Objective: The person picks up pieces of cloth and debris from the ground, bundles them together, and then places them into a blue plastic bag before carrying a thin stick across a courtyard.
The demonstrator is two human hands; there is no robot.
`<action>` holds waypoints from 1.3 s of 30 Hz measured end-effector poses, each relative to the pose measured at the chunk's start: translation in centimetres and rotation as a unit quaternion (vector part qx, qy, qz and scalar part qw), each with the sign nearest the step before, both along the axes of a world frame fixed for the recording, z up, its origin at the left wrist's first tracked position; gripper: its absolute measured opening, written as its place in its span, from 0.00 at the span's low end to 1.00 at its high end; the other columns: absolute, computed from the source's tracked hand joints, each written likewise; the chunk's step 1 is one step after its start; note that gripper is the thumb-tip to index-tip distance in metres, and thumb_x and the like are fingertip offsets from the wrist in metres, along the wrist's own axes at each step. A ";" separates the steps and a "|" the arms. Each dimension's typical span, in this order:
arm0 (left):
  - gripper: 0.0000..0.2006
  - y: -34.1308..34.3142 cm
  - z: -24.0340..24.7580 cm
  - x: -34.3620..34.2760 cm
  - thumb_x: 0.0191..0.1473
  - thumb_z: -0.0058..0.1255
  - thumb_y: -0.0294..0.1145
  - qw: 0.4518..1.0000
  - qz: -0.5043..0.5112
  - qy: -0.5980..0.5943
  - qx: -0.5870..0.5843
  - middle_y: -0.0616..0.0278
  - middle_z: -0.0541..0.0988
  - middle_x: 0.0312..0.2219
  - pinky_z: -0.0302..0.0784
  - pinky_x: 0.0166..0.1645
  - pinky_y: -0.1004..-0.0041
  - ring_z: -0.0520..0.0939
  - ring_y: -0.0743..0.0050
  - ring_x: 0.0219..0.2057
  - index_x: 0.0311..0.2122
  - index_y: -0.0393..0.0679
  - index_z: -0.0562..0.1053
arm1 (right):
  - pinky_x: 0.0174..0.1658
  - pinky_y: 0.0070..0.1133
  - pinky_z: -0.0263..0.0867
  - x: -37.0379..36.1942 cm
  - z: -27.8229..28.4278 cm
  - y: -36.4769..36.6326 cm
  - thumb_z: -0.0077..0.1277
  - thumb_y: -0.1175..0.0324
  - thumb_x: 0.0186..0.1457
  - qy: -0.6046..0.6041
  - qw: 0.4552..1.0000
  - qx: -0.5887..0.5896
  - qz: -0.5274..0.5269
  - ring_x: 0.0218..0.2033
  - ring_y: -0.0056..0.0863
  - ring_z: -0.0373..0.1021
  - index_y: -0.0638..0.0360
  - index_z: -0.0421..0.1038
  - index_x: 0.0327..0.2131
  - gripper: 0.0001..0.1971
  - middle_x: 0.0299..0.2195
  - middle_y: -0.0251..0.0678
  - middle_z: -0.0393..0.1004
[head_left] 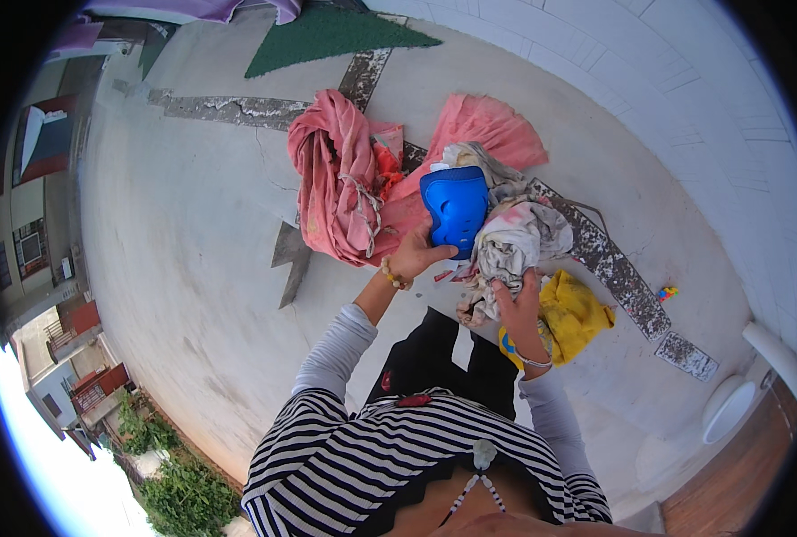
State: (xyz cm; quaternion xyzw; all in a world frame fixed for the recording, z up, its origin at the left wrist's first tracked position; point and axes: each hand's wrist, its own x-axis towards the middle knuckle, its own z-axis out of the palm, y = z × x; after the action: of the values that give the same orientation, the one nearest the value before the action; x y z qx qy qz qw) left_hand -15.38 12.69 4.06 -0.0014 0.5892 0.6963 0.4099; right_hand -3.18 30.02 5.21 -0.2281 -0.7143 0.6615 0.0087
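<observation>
A blue knee pad (455,208) with a hard, rounded shell is in my left hand (418,254), whose thumb lies along its lower edge. Right beside it, my right hand (522,315) grips a crumpled, stained greyish-white cloth (508,246), its fingers closed on the near side. Under and beyond the pad lie another dirty whitish cloth (497,170) and spread pink fabric (492,130). A yellow cloth (579,313) rests on the ground by my right wrist. To the left of the pad, a twisted pink cloth with a cord (331,179) sits in a heap.
The concrete floor (193,197) carries worn dark painted strips (618,268) and a green painted patch (336,40). A white wall (685,80) runs along the right. A small colourful object (667,293) and a white basin (729,409) are at the right.
</observation>
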 end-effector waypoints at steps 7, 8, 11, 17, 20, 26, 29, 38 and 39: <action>0.24 -15.1 3.9 -1.8 0.38 0.48 0.16 0.971 0.180 0.115 -0.105 0.61 0.71 0.37 0.68 0.41 0.77 0.72 0.76 0.37 0.45 0.36 0.61 | 0.39 0.29 0.60 -7.6 -0.1 -12.3 0.51 0.67 0.40 0.032 0.980 -0.028 0.196 0.38 0.48 0.62 0.70 0.57 0.41 0.24 0.36 0.55 0.63; 0.24 -17.1 3.9 -2.7 0.39 0.49 0.16 0.969 0.165 0.133 -0.128 0.58 0.70 0.38 0.68 0.43 0.75 0.72 0.72 0.38 0.45 0.34 0.60 | 0.39 0.29 0.60 -9.2 -0.6 -13.7 0.51 0.66 0.40 0.047 0.973 -0.027 0.225 0.38 0.48 0.62 0.70 0.57 0.41 0.25 0.37 0.55 0.63; 0.18 -18.3 2.0 -5.7 0.41 0.51 0.25 0.912 0.132 0.181 -0.343 0.56 0.72 0.33 0.68 0.36 0.77 0.72 0.74 0.32 0.39 0.31 0.63 | 0.41 0.30 0.60 -13.3 -4.8 -17.1 0.50 0.64 0.41 0.046 0.968 0.024 0.244 0.40 0.48 0.62 0.70 0.56 0.42 0.26 0.38 0.56 0.63; 0.32 -21.4 -18.9 -6.8 0.40 0.52 0.47 0.734 0.109 0.256 -0.620 0.38 0.71 0.31 0.66 0.37 0.63 0.72 0.44 0.33 0.37 0.23 0.62 | 0.40 0.30 0.60 -13.9 -11.4 -15.6 0.44 0.64 0.44 -0.030 0.951 0.117 0.285 0.38 0.44 0.63 0.68 0.58 0.43 0.23 0.37 0.52 0.65; 0.36 -19.8 -19.1 -9.3 0.40 0.49 0.52 0.726 -0.005 0.179 -0.664 0.35 0.70 0.33 0.66 0.40 0.63 0.70 0.42 0.38 0.39 0.22 0.60 | 0.37 0.28 0.61 -8.2 -12.3 -8.3 0.39 0.69 0.46 -0.008 0.963 0.052 0.263 0.34 0.41 0.66 0.66 0.62 0.40 0.17 0.33 0.46 0.68; 0.38 -22.1 -17.7 -9.9 0.35 0.55 0.52 0.785 0.016 0.136 -0.605 0.38 0.65 0.41 0.61 0.46 0.64 0.66 0.48 0.43 0.41 0.22 0.60 | 0.30 0.23 0.63 9.3 -15.9 4.7 0.40 0.72 0.47 -0.183 0.970 0.150 -0.052 0.26 0.31 0.68 0.63 0.65 0.37 0.12 0.25 0.40 0.70; 0.29 -24.3 -15.8 -7.3 0.37 0.55 0.41 0.743 0.082 0.340 -0.571 0.42 0.66 0.40 0.61 0.46 0.63 0.67 0.48 0.42 0.40 0.25 0.63 | 0.27 0.20 0.62 16.9 -16.9 10.1 0.40 0.71 0.49 -0.252 0.924 0.184 -0.221 0.21 0.25 0.67 0.62 0.65 0.36 0.10 0.22 0.37 0.69; 0.15 3.5 -10.4 0.1 0.40 0.45 0.23 0.737 -0.219 0.583 -0.262 0.50 0.68 0.38 0.65 0.44 0.64 0.69 0.51 0.39 0.39 0.38 0.67 | 0.25 0.17 0.62 20.1 -19.4 12.5 0.42 0.73 0.47 -0.184 0.922 0.130 -0.315 0.21 0.22 0.67 0.62 0.66 0.34 0.09 0.20 0.35 0.68; 0.14 7.6 -11.4 1.0 0.41 0.46 0.24 0.748 -0.255 0.564 -0.239 0.50 0.69 0.36 0.67 0.43 0.66 0.70 0.53 0.39 0.38 0.38 0.67 | 0.27 0.17 0.63 18.7 -19.2 12.2 0.42 0.73 0.47 -0.182 0.923 0.133 -0.312 0.23 0.23 0.67 0.61 0.66 0.35 0.10 0.22 0.36 0.68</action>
State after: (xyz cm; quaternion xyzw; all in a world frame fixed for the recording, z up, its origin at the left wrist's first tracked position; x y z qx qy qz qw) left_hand -14.41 20.31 -7.34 0.4444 0.8386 0.2763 0.1517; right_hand 15.49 42.26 -14.00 -0.5525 -0.6776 0.4717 0.1146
